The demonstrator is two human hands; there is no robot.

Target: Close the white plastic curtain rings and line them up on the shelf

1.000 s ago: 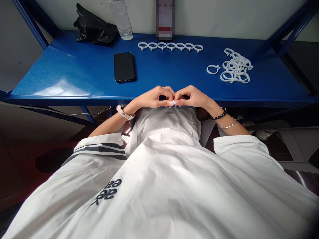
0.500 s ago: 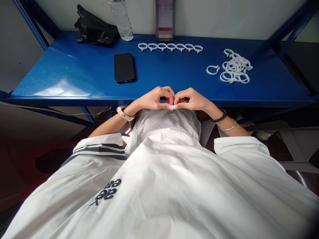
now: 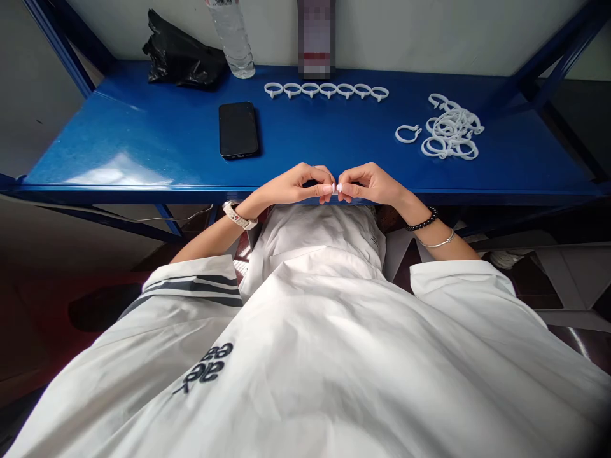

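At the front edge of the blue table, my left hand (image 3: 305,183) and my right hand (image 3: 365,182) meet with thumbs and fingers pinched. Between the fingertips shows a bit of a white plastic ring (image 3: 337,188), mostly hidden by the fingers. Beyond the hands, several closed white rings (image 3: 328,91) stand in a row with small tabs facing me. To the right lies a tangled pile of white rings (image 3: 451,127). One open ring (image 3: 407,134) rests apart, just left of that pile.
A black phone (image 3: 238,130) lies on the blue table (image 3: 157,140), left of centre. Along the wall are a black plastic bag (image 3: 184,60), a clear water bottle (image 3: 233,41) and a blurred-out upright object (image 3: 316,38). Blue metal posts (image 3: 60,48) frame the table.
Both hands have risen slightly toward the table, and their fingertips have drawn a little apart around the white piece. The row, the pile and the phone have stayed put.
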